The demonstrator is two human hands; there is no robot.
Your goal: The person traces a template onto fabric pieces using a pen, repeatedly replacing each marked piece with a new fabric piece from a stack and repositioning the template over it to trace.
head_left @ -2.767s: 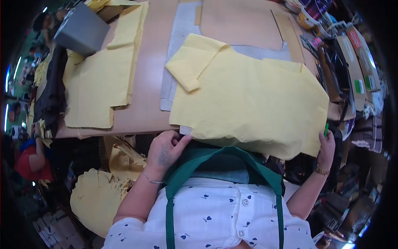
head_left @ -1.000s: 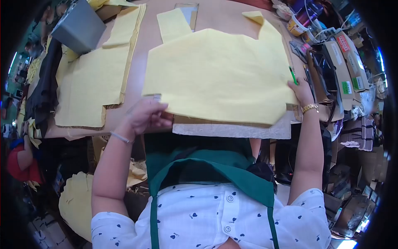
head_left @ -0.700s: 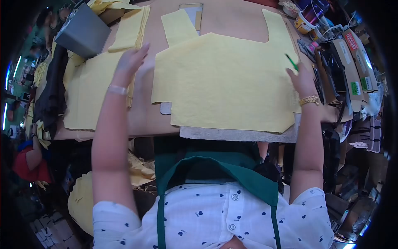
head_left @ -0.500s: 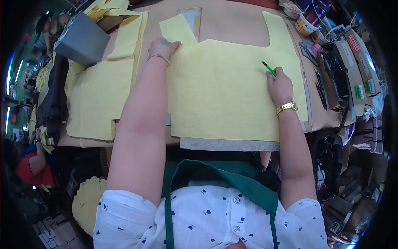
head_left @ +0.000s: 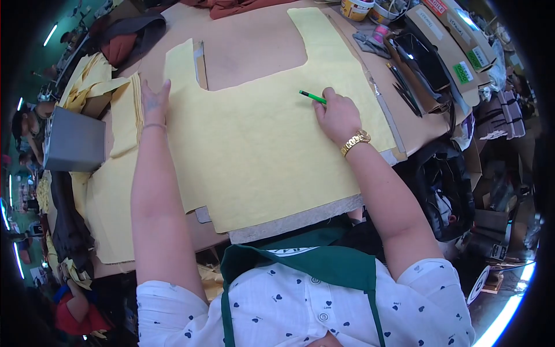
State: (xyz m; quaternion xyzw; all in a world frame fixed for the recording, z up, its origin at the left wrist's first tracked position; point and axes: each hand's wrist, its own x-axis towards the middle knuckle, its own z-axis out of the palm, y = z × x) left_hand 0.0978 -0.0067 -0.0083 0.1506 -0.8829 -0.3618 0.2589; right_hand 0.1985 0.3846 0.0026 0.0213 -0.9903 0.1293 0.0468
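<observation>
A large pale-yellow cloth piece with a U-shaped cut-out at its far side lies spread before me. A grey board shows beneath its near edge. My left hand is at the cloth's left edge, fingers and thumb apart, with nothing visible in it. Beside that hand stands a folded stack of yellow cloth. My right hand rests over the cloth's right part, closed around a green pencil whose dark end points left.
A grey metal block sits on yellow cloth at the left. Along the right lie dark pencils, a phone, cardboard boxes and a yellow tub. Dark red cloth lies at the far edge. Other people are at the left.
The yellow cloth's far left corner, folded over before, now lies flat. My left hand has moved left off that corner and opened. The view has turned; the pencil stays in my right hand.
</observation>
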